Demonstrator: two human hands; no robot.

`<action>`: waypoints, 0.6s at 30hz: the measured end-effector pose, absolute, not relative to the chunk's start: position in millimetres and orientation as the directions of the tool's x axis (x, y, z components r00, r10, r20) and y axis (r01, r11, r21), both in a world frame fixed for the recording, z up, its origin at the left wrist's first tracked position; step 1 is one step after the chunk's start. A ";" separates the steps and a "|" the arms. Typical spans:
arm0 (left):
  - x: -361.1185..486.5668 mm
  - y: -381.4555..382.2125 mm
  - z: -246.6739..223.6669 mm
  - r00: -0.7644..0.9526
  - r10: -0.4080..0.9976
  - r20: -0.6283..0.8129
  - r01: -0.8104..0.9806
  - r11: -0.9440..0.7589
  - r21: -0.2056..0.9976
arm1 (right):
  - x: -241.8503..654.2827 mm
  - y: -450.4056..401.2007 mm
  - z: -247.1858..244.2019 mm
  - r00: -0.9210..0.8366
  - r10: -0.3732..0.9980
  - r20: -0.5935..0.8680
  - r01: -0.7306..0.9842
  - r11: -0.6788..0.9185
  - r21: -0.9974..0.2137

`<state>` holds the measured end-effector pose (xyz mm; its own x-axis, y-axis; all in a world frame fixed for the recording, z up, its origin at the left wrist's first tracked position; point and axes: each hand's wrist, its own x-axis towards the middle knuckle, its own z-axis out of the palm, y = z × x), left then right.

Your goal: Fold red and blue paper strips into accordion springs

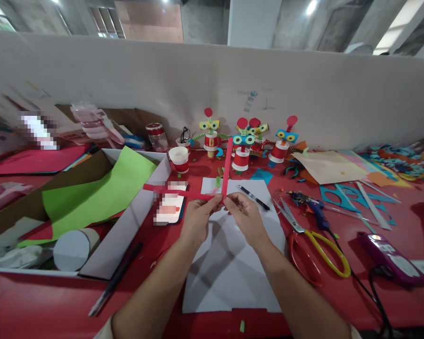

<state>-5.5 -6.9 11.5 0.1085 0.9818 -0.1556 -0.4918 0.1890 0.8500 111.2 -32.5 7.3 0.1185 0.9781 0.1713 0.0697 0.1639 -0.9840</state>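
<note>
Two red paper strips meet at a corner between my hands. One paper strip (187,193) runs out to the left, and the other paper strip (228,162) points up and away. My left hand (199,214) pinches the strips at the joint with thumb and fingers. Right beside it, my right hand (245,214) pinches the same corner, fingertips almost touching the left ones. Both hands are above a white paper sheet (233,263) on the red table. A black pen (254,197) lies on that sheet, to the right of my right hand.
Scissors (304,235), a glue gun (313,207) and a purple device (392,259) with a cord lie to the right. At left stands a box (123,235) holding green paper. Paper-cup figures (240,157) and a cup (179,160) stand at the back. A phone (169,207) lies left.
</note>
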 end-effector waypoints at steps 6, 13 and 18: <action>-4.3 -7.6 7.5 0.065 0.986 -0.151 -0.482 0.163 0.861 | 109.7 -34.7 4.5 0.137 0.956 0.259 0.321 0.204 -0.925; -5.7 -7.3 7.4 0.159 0.980 -0.118 -0.492 0.182 0.851 | 111.0 -37.5 9.1 0.090 0.967 0.239 0.330 0.198 -0.923; -11.5 -4.6 11.0 0.382 0.923 -0.043 -0.481 0.238 0.844 | 112.6 -35.2 10.9 0.147 0.969 0.200 0.120 0.183 -0.976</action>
